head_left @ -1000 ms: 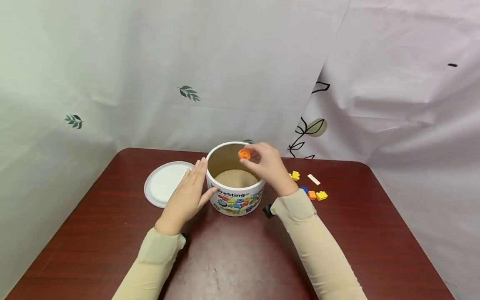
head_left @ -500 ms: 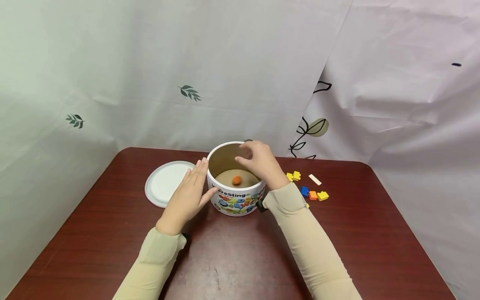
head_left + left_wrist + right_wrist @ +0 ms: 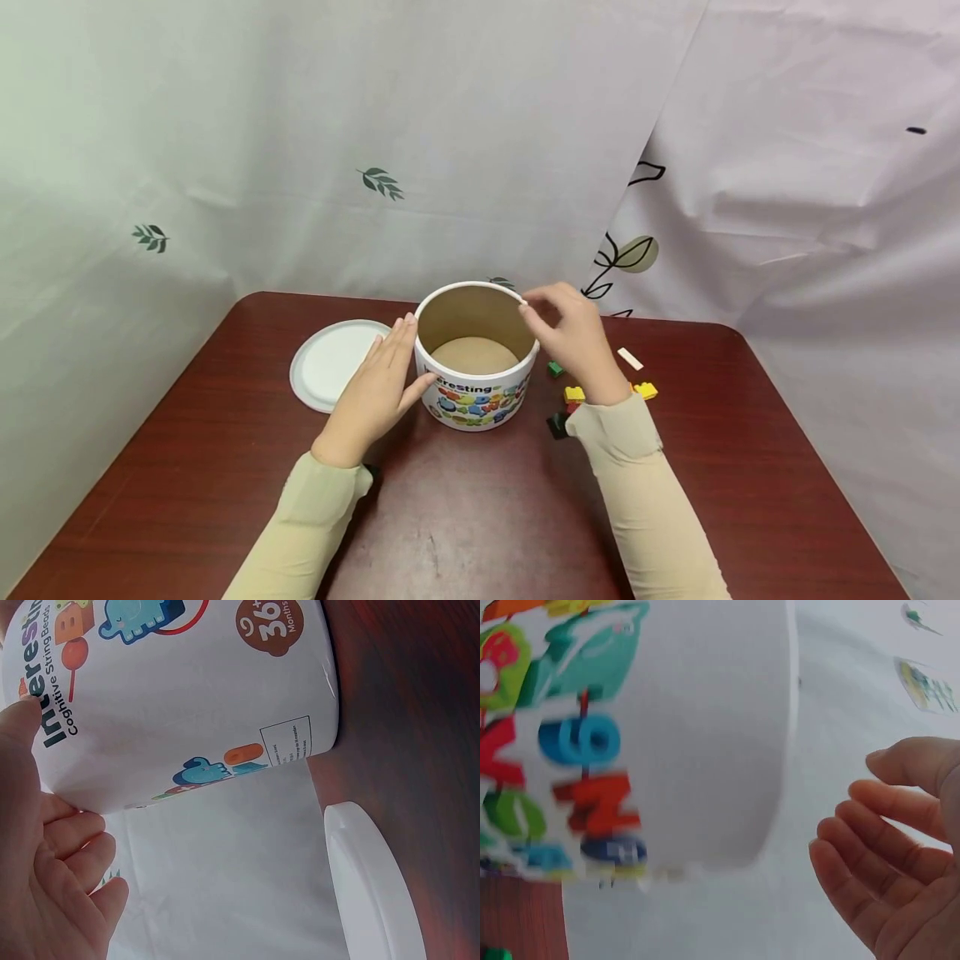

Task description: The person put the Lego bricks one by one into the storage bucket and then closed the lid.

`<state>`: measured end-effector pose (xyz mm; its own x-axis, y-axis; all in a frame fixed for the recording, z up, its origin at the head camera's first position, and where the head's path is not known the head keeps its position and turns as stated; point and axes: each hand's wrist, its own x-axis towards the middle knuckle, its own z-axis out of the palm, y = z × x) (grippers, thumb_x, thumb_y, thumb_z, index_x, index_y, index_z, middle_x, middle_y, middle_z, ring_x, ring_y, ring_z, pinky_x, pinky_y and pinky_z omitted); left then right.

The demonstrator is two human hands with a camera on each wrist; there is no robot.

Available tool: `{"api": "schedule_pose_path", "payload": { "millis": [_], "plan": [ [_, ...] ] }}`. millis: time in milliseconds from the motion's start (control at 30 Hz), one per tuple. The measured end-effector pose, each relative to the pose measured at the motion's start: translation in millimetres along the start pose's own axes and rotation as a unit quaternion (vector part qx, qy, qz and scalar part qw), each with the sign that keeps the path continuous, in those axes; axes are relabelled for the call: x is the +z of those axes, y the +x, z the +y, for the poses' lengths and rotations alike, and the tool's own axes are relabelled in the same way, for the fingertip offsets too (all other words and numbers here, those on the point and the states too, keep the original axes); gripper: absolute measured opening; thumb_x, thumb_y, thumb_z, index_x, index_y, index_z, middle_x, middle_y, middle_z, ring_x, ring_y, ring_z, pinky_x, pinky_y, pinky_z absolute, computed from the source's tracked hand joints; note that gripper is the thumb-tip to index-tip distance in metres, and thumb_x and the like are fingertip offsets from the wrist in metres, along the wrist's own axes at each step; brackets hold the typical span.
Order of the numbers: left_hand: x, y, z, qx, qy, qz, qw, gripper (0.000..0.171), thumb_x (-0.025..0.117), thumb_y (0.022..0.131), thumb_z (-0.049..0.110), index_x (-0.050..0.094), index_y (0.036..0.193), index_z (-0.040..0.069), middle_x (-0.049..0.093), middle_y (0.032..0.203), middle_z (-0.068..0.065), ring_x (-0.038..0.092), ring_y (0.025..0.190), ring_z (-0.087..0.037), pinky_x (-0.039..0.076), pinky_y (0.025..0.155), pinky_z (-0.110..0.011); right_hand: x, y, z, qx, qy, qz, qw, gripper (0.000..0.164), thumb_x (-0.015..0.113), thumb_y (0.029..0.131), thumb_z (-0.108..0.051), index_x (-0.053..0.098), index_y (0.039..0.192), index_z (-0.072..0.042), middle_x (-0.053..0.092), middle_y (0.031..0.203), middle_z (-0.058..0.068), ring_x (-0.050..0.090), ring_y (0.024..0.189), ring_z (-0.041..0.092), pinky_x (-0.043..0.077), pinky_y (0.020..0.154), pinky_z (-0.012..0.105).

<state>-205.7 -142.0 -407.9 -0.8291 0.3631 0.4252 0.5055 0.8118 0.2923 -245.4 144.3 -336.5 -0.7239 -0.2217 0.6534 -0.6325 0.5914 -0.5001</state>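
A white round tub (image 3: 480, 408) with colourful printed letters stands upright, its top uncovered and its tan bottom partly in sight. My left hand (image 3: 375, 396) lies along the tub's left side, fingers straight and thumb near the front. In the left wrist view, that hand's thumb and fingers touch the printed wall. Just beyond the right rim is my right hand (image 3: 573, 337), fingers loosely bent and holding nothing. The right wrist view has this hand (image 3: 900, 855) apart from the tub wall. The near wall hides part of the tub's inside.
A round white lid (image 3: 328, 362) lies left of the tub. Right of it are a green block (image 3: 555, 368), a yellow block (image 3: 574, 394), another yellow block (image 3: 646, 391) and a white strip (image 3: 630, 359). My right arm hides other blocks. A patterned curtain (image 3: 480, 150) hangs behind the table.
My right hand has let go of an orange piece, which dropped into the tub and is out of sight now. It has since moved right, past the rim. The left hand stays put.
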Motion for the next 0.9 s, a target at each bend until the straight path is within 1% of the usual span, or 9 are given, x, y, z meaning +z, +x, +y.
{"api": "schedule_pose_path", "payload": {
  "millis": [100, 200, 367, 533, 600, 667, 733, 767, 900],
  "plan": [
    [0.3, 0.0, -0.2, -0.002, -0.003, 0.0, 1.0, 0.084, 0.065, 0.099, 0.04, 0.024, 0.158, -0.005, 0.026, 0.164, -0.02, 0.025, 0.152, -0.032, 0.023, 0.121, -0.057, -12, -11, 8, -0.004, -0.008, 0.015, 1.0, 0.014, 0.074, 0.091, -0.01, 0.077, 0.103, -0.003, 0.072, 0.097, 0.009, 0.065, 0.091, 0.023, 0.054, 0.081, 0.04],
    [0.8, 0.5, 0.2, -0.001, -0.005, 0.001, 1.0, 0.084, 0.065, 0.099, 0.039, 0.024, 0.158, -0.005, 0.027, 0.164, -0.02, 0.025, 0.152, -0.032, 0.023, 0.121, -0.057, -23, -23, 18, 0.007, -0.017, 0.012, 1.0, 0.015, 0.074, 0.092, -0.01, 0.077, 0.105, -0.005, 0.072, 0.1, 0.008, 0.065, 0.093, 0.022, 0.056, 0.081, 0.042],
    [1.1, 0.3, 0.6, 0.001, -0.005, -0.001, 1.0, 0.085, 0.065, 0.099, 0.04, 0.023, 0.158, -0.005, 0.026, 0.164, -0.02, 0.025, 0.152, -0.032, 0.024, 0.12, -0.058, -37, -44, 36, 0.053, -0.036, 0.0, 0.998, 0.016, 0.074, 0.093, -0.01, 0.076, 0.108, -0.006, 0.07, 0.102, 0.009, 0.063, 0.088, 0.023, 0.057, 0.076, 0.047],
    [1.6, 0.3, -0.6, 0.002, -0.004, 0.003, 1.0, 0.084, 0.065, 0.099, 0.04, 0.024, 0.159, -0.004, 0.027, 0.164, -0.019, 0.024, 0.153, -0.031, 0.023, 0.121, -0.057, -50, -63, 56, 0.102, -0.048, -0.007, 0.994, 0.017, 0.07, 0.096, -0.012, 0.075, 0.11, -0.004, 0.068, 0.105, 0.012, 0.066, 0.091, 0.031, 0.058, 0.08, 0.051],
    [1.3, 0.1, -0.8, 0.003, -0.004, 0.005, 1.0, 0.084, 0.065, 0.099, 0.04, 0.024, 0.159, -0.003, 0.027, 0.164, -0.019, 0.024, 0.153, -0.031, 0.023, 0.121, -0.056, -54, -69, 65, 0.117, -0.058, -0.01, 0.991, 0.018, 0.069, 0.097, -0.013, 0.074, 0.111, -0.003, 0.068, 0.106, 0.012, 0.067, 0.092, 0.031, 0.059, 0.082, 0.042],
    [0.5, -0.4, -0.6, 0.003, -0.004, 0.006, 1.0, 0.084, 0.065, 0.099, 0.04, 0.025, 0.159, -0.003, 0.027, 0.164, -0.019, 0.024, 0.153, -0.03, 0.023, 0.121, -0.056, -59, -74, 73, 0.13, -0.072, -0.014, 0.989, 0.019, 0.069, 0.098, -0.014, 0.074, 0.112, -0.003, 0.067, 0.106, 0.013, 0.066, 0.091, 0.03, 0.057, 0.08, 0.035],
    [-0.1, -0.7, -0.2, 0.002, -0.004, 0.007, 1.0, 0.084, 0.066, 0.099, 0.04, 0.025, 0.159, -0.003, 0.027, 0.164, -0.018, 0.025, 0.153, -0.03, 0.022, 0.121, -0.055, -63, -79, 81, 0.14, -0.092, -0.019, 0.986, 0.02, 0.069, 0.097, -0.014, 0.074, 0.112, -0.002, 0.067, 0.106, 0.015, 0.065, 0.088, 0.03, 0.054, 0.078, 0.033],
    [-0.8, -1.0, 0.3, 0.002, -0.005, 0.007, 1.0, 0.084, 0.066, 0.099, 0.041, 0.025, 0.159, -0.002, 0.027, 0.164, -0.018, 0.025, 0.153, -0.029, 0.022, 0.122, -0.055, -66, -81, 85, 0.144, -0.101, -0.02, 0.984, 0.021, 0.069, 0.097, -0.015, 0.073, 0.113, -0.002, 0.067, 0.106, 0.016, 0.065, 0.087, 0.031, 0.053, 0.077, 0.033],
    [-1.3, -1.2, 0.7, 0.003, -0.003, 0.005, 1.0, 0.085, 0.066, 0.099, 0.041, 0.024, 0.159, -0.003, 0.027, 0.164, -0.018, 0.025, 0.152, -0.03, 0.022, 0.121, -0.056, -76, -88, 97, 0.159, -0.129, -0.028, 0.978, 0.022, 0.068, 0.097, -0.014, 0.072, 0.113, 0.001, 0.066, 0.107, 0.021, 0.063, 0.083, 0.034, 0.053, 0.075, 0.046]
  ]
}}
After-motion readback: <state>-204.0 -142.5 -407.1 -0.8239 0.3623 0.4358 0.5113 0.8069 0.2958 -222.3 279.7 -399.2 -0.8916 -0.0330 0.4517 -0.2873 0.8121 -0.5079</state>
